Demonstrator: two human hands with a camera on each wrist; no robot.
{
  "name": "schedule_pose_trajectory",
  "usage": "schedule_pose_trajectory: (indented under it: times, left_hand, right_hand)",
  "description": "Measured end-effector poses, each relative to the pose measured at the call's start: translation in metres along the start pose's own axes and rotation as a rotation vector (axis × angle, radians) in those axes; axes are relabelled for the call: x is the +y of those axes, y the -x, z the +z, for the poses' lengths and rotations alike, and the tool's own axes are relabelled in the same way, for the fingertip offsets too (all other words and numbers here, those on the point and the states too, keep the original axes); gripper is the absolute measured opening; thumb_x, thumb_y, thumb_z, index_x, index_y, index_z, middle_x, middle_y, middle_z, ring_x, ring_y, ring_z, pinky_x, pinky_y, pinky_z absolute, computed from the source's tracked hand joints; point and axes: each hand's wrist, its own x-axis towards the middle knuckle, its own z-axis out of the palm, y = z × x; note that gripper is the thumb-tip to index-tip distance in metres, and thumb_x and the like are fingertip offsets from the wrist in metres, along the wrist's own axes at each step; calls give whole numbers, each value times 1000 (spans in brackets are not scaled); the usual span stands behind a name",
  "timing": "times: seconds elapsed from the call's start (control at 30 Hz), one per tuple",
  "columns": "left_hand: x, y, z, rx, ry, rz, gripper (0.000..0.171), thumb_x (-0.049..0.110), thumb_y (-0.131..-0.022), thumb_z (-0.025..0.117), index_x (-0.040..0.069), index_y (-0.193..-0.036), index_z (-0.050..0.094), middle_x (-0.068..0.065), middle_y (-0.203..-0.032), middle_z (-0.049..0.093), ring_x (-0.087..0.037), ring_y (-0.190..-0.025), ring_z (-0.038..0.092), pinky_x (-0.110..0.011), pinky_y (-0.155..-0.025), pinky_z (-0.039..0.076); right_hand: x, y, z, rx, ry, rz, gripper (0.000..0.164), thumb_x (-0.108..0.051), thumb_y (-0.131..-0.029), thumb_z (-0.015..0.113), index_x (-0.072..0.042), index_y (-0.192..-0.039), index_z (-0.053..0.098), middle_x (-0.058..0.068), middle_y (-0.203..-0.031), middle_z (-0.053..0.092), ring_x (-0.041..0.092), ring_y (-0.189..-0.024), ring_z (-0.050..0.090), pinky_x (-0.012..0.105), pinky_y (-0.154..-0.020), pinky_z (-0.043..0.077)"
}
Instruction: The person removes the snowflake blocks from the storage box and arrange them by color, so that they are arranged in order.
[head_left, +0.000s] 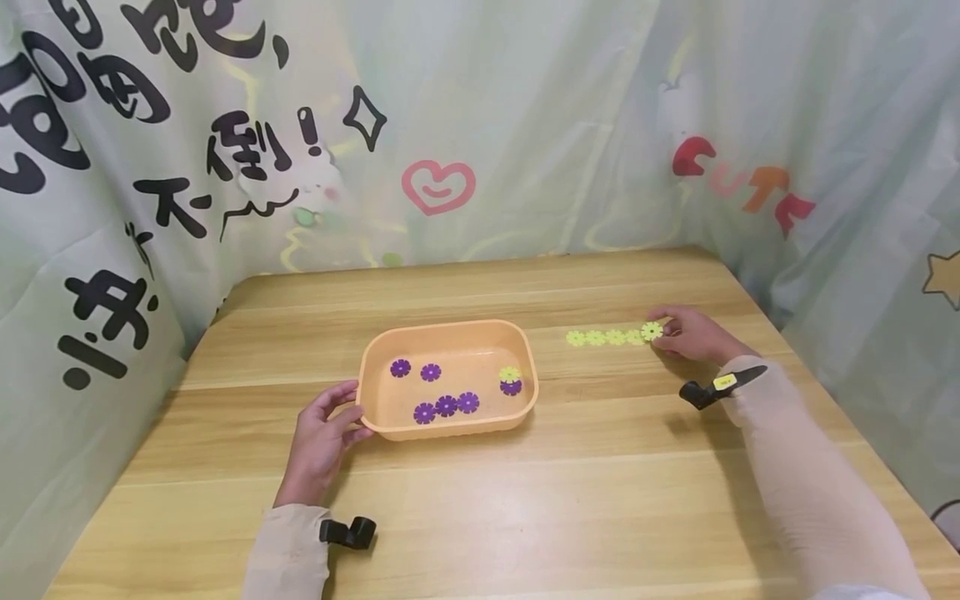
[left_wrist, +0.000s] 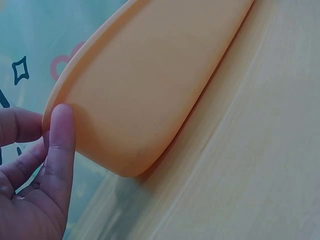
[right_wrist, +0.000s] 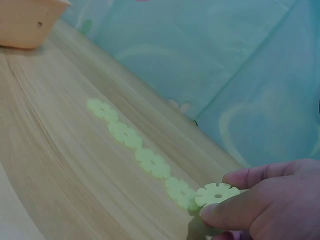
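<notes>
My left hand (head_left: pixel 322 437) pinches the left rim of an orange plastic basin (head_left: pixel 450 327), thumb outside the wall in the left wrist view. Inside the basin lie several purple snowflake discs (head_left: pixel 446 406), three of them in a row near the front wall. A yellow snowflake disc (head_left: pixel 509 374) overlaps a purple one at the basin's right end. My right hand (head_left: pixel 693 335) pinches another yellow snowflake disc (right_wrist: pixel 217 194) between thumb and finger. That disc overlaps the right end of a row of yellow snowflake discs (right_wrist: pixel 152 162) lying on the table.
The wooden table (head_left: pixel 480 517) carries the basin near its middle and the yellow row to the basin's right. Printed curtains (head_left: pixel 547 125) hang along the back and both sides. A black wrist mount (head_left: pixel 348 533) sits on each sleeve.
</notes>
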Motion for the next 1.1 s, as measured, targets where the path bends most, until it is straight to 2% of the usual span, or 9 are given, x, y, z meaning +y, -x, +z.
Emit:
schedule_pose_trajectory:
  times: [0.17, 0.43, 0.57, 0.83, 1.1]
  left_hand:
    - [0, 0, 0, 5, 1, -4, 42, -8, -94, 53, -5, -135, 45, -13, -118, 43, -15, -79, 58, -24, -66, 60]
    - [0, 0, -1, 5, 7, -9, 42, -8, -94, 54, -6, -135, 45, -13, -119, 43, -16, -79, 58, -24, -67, 60]
    - [0, -1, -1, 2, 9, -8, 42, -8, -94, 54, -6, -135, 44, -13, -119, 43, -16, -80, 58, -24, -67, 60]
    - [0, -2, -1, 4, 19, -9, 42, -9, -94, 52, -6, -135, 45, -13, -119, 44, -16, -79, 58, -24, -65, 60]
    - [0, -2, -1, 9, 26, -9, 42, -10, -93, 52, -5, -134, 46, -11, -116, 44, -15, -78, 58, -24, -64, 60]
  right_hand:
    - [5, 1, -2, 9, 52, 4, 40, -6, -91, 66, 6, -126, 52, 17, -95, 59, 21, -74, 56, 28, -60, 51]
    - [3, -1, -3, -9, 113, 10, 39, -7, -91, 65, 5, -126, 52, 19, -96, 61, 20, -66, 57, 34, -64, 51]
    - [2, -2, -3, -20, 135, 24, 39, -9, -91, 65, 4, -125, 53, 21, -98, 62, 20, -67, 58, 34, -64, 51]
    - [4, -2, -5, -34, 174, 24, 40, -14, -91, 68, 2, -124, 55, 21, -101, 62, 31, -89, 59, 37, -70, 52]
    - [7, -4, -6, -47, 190, 29, 39, -13, -90, 69, 2, -124, 57, 18, -98, 62, 31, -90, 58, 39, -71, 51]
